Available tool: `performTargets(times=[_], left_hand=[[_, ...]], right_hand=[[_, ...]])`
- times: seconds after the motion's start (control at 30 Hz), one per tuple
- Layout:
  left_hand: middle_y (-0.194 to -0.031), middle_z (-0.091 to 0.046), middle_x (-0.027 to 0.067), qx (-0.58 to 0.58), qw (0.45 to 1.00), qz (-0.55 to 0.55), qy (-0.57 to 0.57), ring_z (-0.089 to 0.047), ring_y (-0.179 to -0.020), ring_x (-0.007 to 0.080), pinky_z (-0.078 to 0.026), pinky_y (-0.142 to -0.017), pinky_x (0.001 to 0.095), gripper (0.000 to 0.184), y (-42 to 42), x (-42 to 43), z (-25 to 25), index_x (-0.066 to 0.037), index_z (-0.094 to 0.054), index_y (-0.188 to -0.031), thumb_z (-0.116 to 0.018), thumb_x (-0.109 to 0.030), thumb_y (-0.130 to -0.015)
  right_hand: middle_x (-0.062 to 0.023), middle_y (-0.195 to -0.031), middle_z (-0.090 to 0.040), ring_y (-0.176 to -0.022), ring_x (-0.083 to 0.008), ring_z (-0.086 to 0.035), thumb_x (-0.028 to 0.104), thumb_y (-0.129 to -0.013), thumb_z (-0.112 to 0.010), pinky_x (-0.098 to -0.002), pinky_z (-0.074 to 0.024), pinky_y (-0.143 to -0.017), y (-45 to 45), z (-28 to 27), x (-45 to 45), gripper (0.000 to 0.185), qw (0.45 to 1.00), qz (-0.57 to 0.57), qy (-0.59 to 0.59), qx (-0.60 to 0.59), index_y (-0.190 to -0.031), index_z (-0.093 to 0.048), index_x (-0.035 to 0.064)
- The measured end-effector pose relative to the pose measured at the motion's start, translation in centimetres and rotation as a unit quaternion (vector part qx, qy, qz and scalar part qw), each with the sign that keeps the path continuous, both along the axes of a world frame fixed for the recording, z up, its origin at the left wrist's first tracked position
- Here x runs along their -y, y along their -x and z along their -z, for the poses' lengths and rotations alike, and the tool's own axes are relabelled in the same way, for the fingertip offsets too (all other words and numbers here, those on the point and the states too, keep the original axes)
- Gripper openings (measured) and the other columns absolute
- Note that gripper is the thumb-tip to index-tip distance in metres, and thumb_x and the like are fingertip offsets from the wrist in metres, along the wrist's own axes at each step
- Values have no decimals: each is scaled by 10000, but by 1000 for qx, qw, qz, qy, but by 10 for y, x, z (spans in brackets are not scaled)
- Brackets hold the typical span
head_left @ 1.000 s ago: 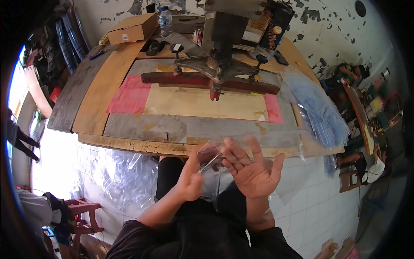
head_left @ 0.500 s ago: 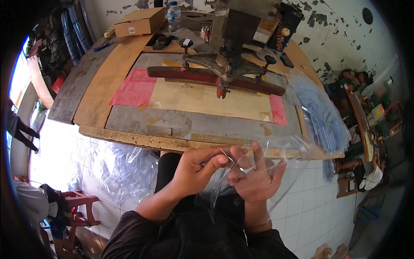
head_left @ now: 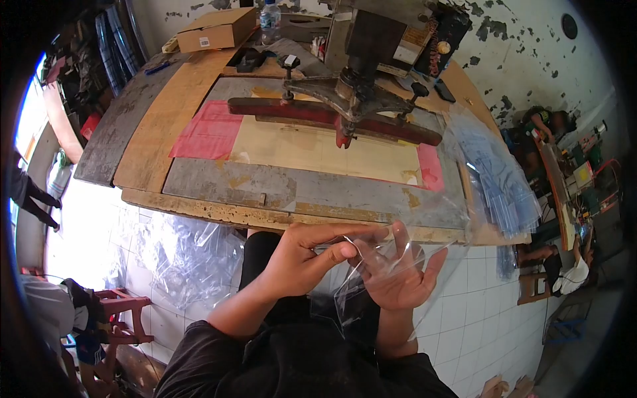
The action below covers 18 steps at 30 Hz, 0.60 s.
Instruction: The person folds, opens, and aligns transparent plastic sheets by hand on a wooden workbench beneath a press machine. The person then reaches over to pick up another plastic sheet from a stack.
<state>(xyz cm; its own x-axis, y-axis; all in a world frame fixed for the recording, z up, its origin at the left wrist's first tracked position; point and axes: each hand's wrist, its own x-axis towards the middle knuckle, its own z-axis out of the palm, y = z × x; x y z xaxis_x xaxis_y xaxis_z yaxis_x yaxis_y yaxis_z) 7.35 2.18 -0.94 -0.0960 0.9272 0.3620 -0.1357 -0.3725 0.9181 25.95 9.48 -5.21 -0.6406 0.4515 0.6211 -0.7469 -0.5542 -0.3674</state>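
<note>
A clear plastic sheet hangs in front of the table's edge, folded and glinting. Its near edge is pinched between the thumb and fingers of my left hand. Behind the sheet, seen through it, my right hand has its palm turned up and its fingers spread, with the thumb out to the right. The plastic lies against or just over that palm; which one I cannot tell. Above both hands stands a press head with a red-edged bar, over a cream pad with pink sheets at its ends.
A pile of clear bluish plastic pieces lies at the table's right. Crumpled clear plastic is on the floor to the left. A cardboard box, a water bottle and a phone sit farther back. Other people are at both sides.
The plastic sheet has shifted and folded differently between my hands. My right hand's fingers have spread a little, its thumb moving right. My left hand keeps its pinch.
</note>
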Motion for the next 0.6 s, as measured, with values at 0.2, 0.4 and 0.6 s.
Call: performTargets(times=[0.2, 0.4, 0.6], left_hand=[[-1119, -782, 128, -38, 999, -17, 3, -721, -1025, 165, -567, -899, 313, 370, -1, 1, -5, 29, -737, -1212, -695, -280, -1013], [-1059, -795, 128, -31, 998, -54, 11, -742, -959, 162, -577, -851, 303, 298, -4, 1, -2, 29, -757, -1157, -715, -221, -1001], [-1014, -803, 125, -81, 990, -110, -33, -756, -909, 155, -580, -821, 291, 180, -7, 4, -7, 25, -774, -1103, -710, -98, -988]], right_hand=[[-390, -1650, -170, -1563, -489, -190, 784, -1002, -53, -621, -141, -1254, -16, 8, -13, 949, 991, 21, -113, 61, -1682, -70, 123], [-450, -1616, -170, -1552, -521, -192, 822, -974, -50, -571, -213, -1229, -13, -3, 3, 995, 999, 20, 22, 37, -1685, -58, 126], [-433, -1626, -180, -1549, -498, -228, 844, -954, -29, -512, -205, -1226, -14, 0, 2, 1030, 999, 8, 31, 33, -1684, -63, 118]])
